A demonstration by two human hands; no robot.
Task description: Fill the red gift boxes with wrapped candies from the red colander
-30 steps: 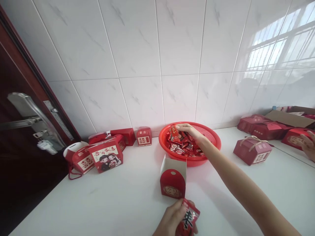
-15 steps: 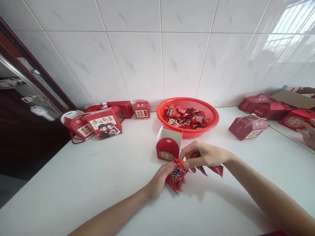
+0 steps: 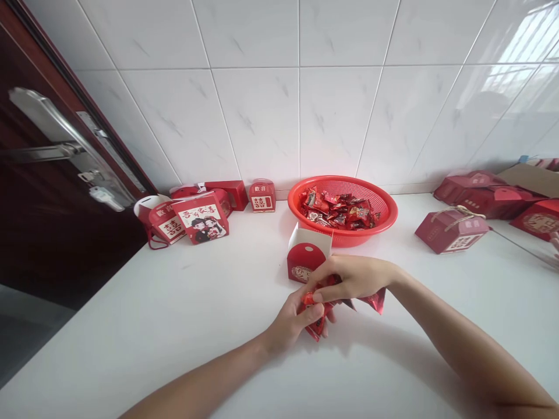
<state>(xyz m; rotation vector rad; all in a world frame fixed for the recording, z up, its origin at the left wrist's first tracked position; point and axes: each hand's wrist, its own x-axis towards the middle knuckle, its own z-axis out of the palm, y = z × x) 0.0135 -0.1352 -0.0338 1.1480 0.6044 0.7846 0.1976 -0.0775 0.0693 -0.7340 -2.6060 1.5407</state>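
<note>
In the head view, my left hand point(image 3: 290, 320) is closed around red candy packets point(image 3: 315, 330) low over the white table. My right hand point(image 3: 356, 280) reaches across from the right, its fingers pinching an orange-red wrapped candy point(image 3: 308, 298) against the left hand's fingers. More red wrapped candies point(image 3: 374, 300) stick out below the right palm. Just behind both hands stands an open red gift box point(image 3: 305, 255) with its flap up; the right fingers overlap its lower front. A red plastic basket point(image 3: 388, 209) holding many wrapped candies sits behind the box.
Several red gift boxes point(image 3: 203, 220) are grouped at the left, near a dark door with a metal handle point(image 3: 65, 139). A roped gift box point(image 3: 452, 230) stands at the right, with more boxes point(image 3: 484, 195) behind. Another person's hand point(image 3: 555, 241) shows at the right edge. The tiled wall bounds the back.
My right hand has moved left and down over the packet in my left hand, covering most of its label. The view has shifted slightly left.
</note>
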